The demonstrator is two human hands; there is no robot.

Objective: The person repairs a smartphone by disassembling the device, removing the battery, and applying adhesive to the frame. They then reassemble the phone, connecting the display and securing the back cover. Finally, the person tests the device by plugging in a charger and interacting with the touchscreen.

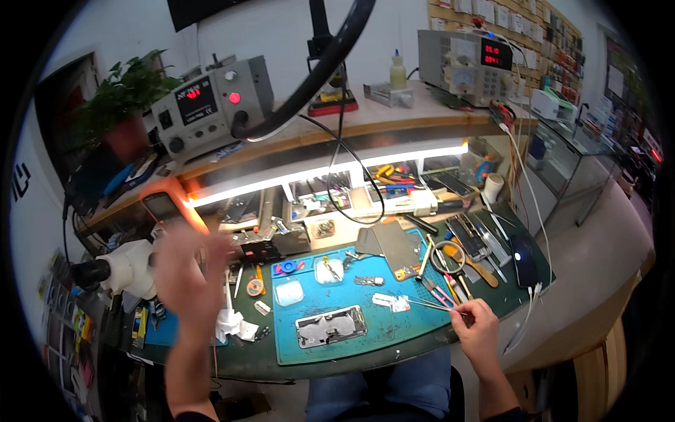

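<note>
My left hand is raised at the left, blurred, its fingers smeared by motion. My right hand pinches thin metal tweezers at the right edge of the blue mat. Their tips are near small white pieces, too small to make out. An opened phone lies on the mat. Two clear containers, a small metal part and a flat grey board also rest there.
A white microscope stands at the left. Bins of tools sit below a light strip. A grey station and power supply stand on the shelf. Phones, brushes, a magnifier and cables crowd the right. A black hose arches overhead.
</note>
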